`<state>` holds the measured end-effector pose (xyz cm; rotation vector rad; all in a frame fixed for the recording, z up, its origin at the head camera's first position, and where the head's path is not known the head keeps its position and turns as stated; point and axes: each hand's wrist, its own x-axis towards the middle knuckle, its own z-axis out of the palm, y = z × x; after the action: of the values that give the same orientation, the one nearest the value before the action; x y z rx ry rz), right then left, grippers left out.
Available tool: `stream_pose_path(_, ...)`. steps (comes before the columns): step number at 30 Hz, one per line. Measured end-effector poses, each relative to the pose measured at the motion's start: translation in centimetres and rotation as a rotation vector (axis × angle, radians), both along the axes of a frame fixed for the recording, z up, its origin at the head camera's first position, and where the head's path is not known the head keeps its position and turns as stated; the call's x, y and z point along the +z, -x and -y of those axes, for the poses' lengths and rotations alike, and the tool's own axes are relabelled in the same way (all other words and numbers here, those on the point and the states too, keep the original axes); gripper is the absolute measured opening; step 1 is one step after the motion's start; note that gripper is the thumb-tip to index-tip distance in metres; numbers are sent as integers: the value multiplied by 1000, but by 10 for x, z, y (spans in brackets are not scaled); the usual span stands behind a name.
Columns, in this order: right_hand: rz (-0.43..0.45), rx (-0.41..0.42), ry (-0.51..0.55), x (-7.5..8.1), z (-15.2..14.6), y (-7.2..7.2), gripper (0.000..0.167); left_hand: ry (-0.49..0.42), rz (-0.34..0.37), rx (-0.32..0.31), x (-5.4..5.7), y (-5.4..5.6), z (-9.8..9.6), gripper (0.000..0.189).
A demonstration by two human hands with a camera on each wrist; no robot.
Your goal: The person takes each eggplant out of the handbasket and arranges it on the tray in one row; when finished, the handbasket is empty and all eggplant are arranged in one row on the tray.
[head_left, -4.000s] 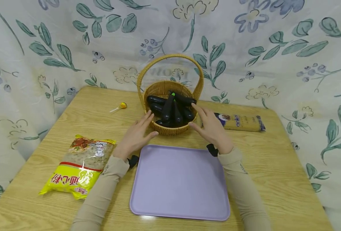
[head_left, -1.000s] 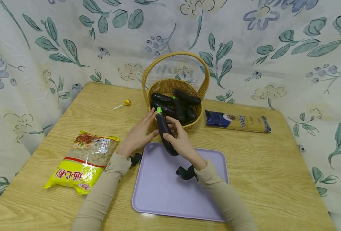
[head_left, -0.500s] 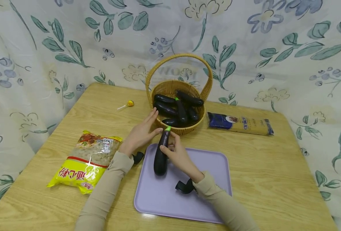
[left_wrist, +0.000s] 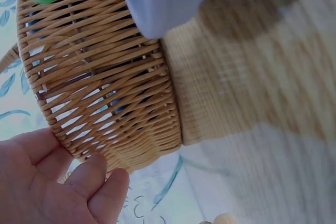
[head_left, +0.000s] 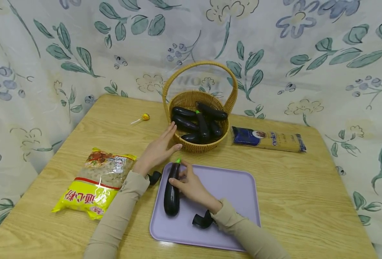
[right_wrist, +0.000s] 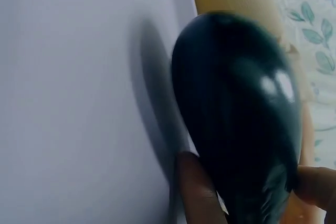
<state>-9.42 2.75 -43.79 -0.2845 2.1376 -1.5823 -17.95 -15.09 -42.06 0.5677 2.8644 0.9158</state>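
My right hand (head_left: 192,187) pinches a dark eggplant (head_left: 171,198) with a green stem between thumb and fingers, over the left part of a lilac tray (head_left: 233,190). In the right wrist view the eggplant (right_wrist: 236,98) is large and glossy, and its shadow falls on the tray (right_wrist: 68,98) beside it. My left hand (head_left: 155,154) has its fingers extended, their tips touching the left side of a wicker basket (head_left: 197,147). Several eggplants (head_left: 184,123) lie in the basket. From the left wrist, the fingers (left_wrist: 89,174) meet the basket's rim; the thumb is out of view.
A yellow pasta bag (head_left: 94,183) lies left of the tray. A lollipop (head_left: 145,117) lies left of the basket, and a blue-ended spaghetti pack (head_left: 268,139) to its right. A floral curtain (head_left: 113,46) hangs behind the wooden table (head_left: 294,201).
My right hand has taken an eggplant from the basket and carried it toward me, down over the tray's left part. My left hand stays at the basket.
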Motion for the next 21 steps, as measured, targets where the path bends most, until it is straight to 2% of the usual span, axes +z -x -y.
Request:
stream_pose_path(9, 40, 25, 76, 2, -3, -3, 73, 3, 2, 13, -4, 0, -2, 84)
stream_pose_path(16, -74, -7, 15, 15, -15, 10, 64, 3, 0, 18, -6, 2, -2, 82)
stream_pose_path(21, -114, -78, 48, 26, -25, 21, 59, 5, -1, 19, -6, 3, -1, 80)
